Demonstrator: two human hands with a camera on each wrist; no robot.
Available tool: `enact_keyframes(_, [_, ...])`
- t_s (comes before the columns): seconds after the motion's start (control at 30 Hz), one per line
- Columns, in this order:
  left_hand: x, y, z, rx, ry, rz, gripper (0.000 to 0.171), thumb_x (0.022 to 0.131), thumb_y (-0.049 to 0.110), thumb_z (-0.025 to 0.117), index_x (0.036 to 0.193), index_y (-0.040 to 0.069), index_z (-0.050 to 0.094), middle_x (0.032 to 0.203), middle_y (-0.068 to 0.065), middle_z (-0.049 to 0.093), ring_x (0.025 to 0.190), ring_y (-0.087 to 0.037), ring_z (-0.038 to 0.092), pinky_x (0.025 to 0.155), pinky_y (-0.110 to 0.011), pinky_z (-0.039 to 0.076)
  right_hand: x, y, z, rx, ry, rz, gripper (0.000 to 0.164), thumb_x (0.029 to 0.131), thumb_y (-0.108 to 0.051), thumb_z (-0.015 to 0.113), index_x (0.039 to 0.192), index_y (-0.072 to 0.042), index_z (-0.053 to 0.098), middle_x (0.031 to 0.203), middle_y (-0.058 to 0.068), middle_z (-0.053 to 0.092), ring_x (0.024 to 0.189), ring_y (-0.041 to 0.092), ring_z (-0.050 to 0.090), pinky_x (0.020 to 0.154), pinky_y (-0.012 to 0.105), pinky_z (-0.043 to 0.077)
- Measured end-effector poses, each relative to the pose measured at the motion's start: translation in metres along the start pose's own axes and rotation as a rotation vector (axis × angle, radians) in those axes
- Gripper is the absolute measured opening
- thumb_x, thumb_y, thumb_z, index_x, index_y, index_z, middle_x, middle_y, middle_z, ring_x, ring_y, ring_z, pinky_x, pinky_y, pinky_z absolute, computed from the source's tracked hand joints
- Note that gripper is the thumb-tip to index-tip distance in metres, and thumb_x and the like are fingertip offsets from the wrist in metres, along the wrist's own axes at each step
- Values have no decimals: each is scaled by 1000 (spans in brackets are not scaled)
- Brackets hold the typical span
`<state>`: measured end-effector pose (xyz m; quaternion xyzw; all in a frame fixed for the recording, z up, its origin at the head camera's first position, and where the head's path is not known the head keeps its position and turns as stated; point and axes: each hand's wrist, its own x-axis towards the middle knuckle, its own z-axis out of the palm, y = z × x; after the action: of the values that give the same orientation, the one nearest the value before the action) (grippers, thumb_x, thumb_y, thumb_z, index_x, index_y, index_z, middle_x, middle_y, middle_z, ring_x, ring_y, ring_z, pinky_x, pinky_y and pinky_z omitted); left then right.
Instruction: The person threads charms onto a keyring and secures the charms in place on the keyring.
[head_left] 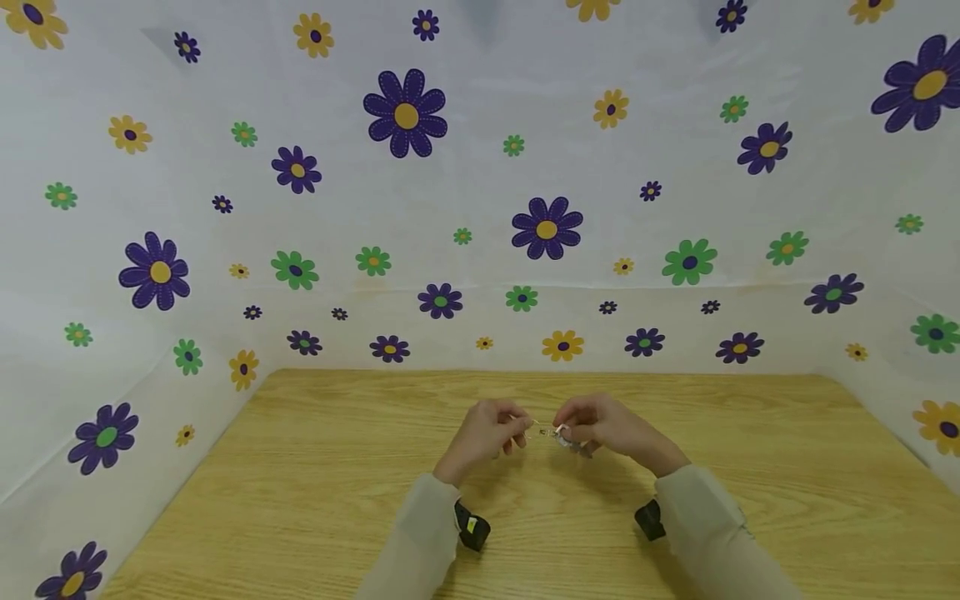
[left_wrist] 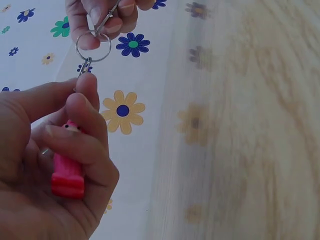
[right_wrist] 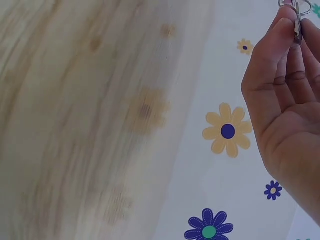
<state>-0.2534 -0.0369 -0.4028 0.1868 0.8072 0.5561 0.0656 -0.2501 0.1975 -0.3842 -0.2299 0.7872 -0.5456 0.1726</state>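
Observation:
Over the table, my left hand pinches a small metal clasp between thumb and forefinger. A pink figurine with a red base lies against its curled fingers; in the left wrist view the fingers partly cover it. The clasp meets a thin metal split ring, which reaches across to the other hand. Facing it, my right hand pinches a slim silvery metal piece at the ring, its fingers hiding much of that piece, so I cannot tell its kind.
Both hands work above a wood-grain table. A white sheet printed with purple, yellow and green flowers stands behind it and along both sides. Each wrist carries a black camera below the sleeve cuff.

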Motion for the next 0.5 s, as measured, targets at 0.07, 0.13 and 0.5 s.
enact_keyframes(0.07, [0, 0, -1, -7, -31, -2, 19, 102, 11, 63, 105, -6, 72, 66, 1, 64, 52, -9, 53, 45, -20, 38, -1, 1, -3, 12, 11, 16, 15, 99, 2, 60, 110, 10, 65, 90, 10, 68, 71, 19, 60, 61, 30, 54])
enact_keyframes(0.13, [1, -1, -2, -10, -60, -5, 20, 101, 12, 64, 107, -6, 72, 67, 1, 64, 53, -9, 53, 45, -20, 38, -1, 3, -4, 23, 11, 24, 17, 99, 2, 60, 112, 12, 63, 89, 9, 68, 72, 19, 60, 62, 29, 55])
enact_keyframes(0.5, [3, -6, -9, -35, -201, -27, 14, 98, -1, 64, 108, -5, 71, 93, -13, 71, 73, -18, 62, 61, -27, 51, -4, 11, -16, 24, 29, 60, 21, 97, 3, 59, 115, 14, 60, 88, 9, 64, 70, 20, 63, 64, 34, 58])
